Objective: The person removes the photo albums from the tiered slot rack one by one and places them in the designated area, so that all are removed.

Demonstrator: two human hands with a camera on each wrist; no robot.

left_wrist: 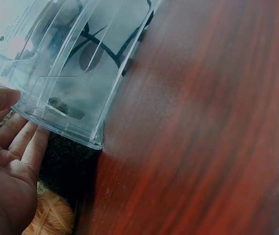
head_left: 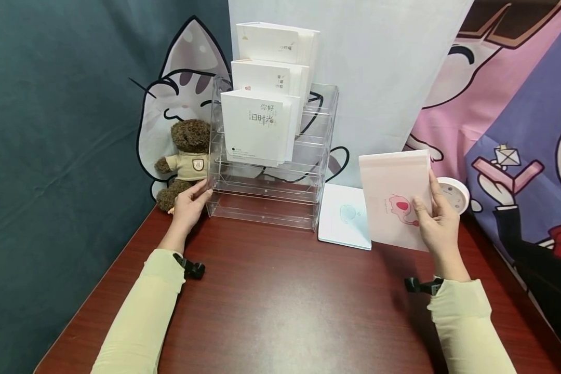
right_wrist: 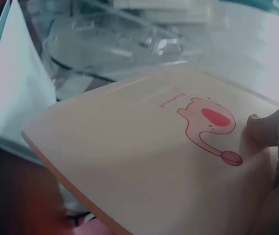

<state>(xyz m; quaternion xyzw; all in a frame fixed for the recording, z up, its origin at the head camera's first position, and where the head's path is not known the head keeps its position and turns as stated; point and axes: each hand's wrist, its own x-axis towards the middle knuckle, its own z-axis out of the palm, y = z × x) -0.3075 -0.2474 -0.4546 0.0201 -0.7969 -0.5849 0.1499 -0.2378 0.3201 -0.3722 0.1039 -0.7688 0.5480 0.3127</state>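
My right hand (head_left: pixel 441 223) grips a pale pink notebook (head_left: pixel 395 192) by its right edge, thumb on the cover. A red elephant drawing shows on that cover, and in the right wrist view the notebook (right_wrist: pixel 114 147) fills the middle, raised and tilted. My left hand (head_left: pixel 190 204) pinches the left side panel of a clear stepped display rack (head_left: pixel 266 195), thumb on one face and fingers on the other. White booklets (head_left: pixel 254 127) stand in tiers in its upper slots. A white notebook with a pale blue edge (head_left: pixel 343 215) lies beside the rack, partly behind the pink one.
A brown teddy bear (head_left: pixel 191 156) sits left of the rack against the curtain. An orange yarn ball (left_wrist: pixel 51 215) shows below my left hand. Right of the pink notebook is a round white object (head_left: pixel 454 195). Everything stands on a reddish-brown table (head_left: pixel 271 301).
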